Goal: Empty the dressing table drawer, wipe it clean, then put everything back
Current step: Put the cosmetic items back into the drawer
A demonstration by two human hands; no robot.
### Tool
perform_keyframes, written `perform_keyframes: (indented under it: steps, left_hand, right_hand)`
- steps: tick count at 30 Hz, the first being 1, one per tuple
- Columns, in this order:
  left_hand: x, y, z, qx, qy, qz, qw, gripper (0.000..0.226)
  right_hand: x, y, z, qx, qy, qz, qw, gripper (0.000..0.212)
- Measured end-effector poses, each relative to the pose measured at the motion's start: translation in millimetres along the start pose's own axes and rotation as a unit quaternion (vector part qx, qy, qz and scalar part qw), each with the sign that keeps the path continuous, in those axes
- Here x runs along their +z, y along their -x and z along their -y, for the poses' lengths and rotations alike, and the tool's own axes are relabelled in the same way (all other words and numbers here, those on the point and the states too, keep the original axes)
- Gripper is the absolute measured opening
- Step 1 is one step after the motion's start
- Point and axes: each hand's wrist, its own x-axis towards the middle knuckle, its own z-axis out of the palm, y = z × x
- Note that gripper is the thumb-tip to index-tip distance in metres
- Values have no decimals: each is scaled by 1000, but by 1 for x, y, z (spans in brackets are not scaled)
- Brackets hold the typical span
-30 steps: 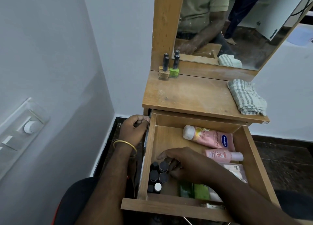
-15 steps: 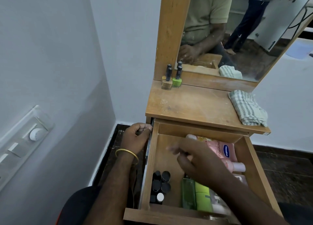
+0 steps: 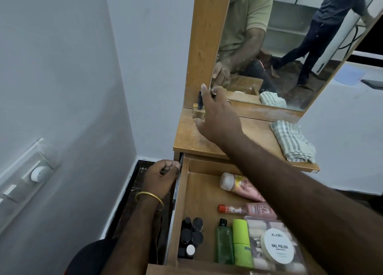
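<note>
Since the earlier frame the right hand point(image 3: 217, 117) has been rising out of the drawer point(image 3: 199, 194) to the tabletop at upper centre, fingers spread around the polish bottles point(image 3: 199, 107); whether it is pinching one I cannot tell. The left hand point(image 3: 162, 179) is gripping the drawer's side at centre left. Emptying is underway, judging by the bottles and tubes lying inside, so the next move is likely reaching back in.

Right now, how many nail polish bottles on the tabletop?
1 visible: gold nail polish bottle, back left corner by the mirror frame. The right hand covers the spot beside it; more may be hidden.
</note>
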Motion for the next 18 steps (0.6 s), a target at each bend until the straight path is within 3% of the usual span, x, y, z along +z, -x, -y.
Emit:
perform_keyframes:
  steps: [8,13,18]
  left_hand:
    - [1,-4,3,-8,-3,5,1000,7]
    - [1,-4,4,-11,-4,5,1000,7]
    - [1,-4,4,-16,-3,5,1000,6]
  right_hand:
    - [10,-9,-2,3,24,14,1000,82]
    - [5,-7,0,2,-1,-42,999,46]
    - [3,-5,1,4,-42,-66,997,25]
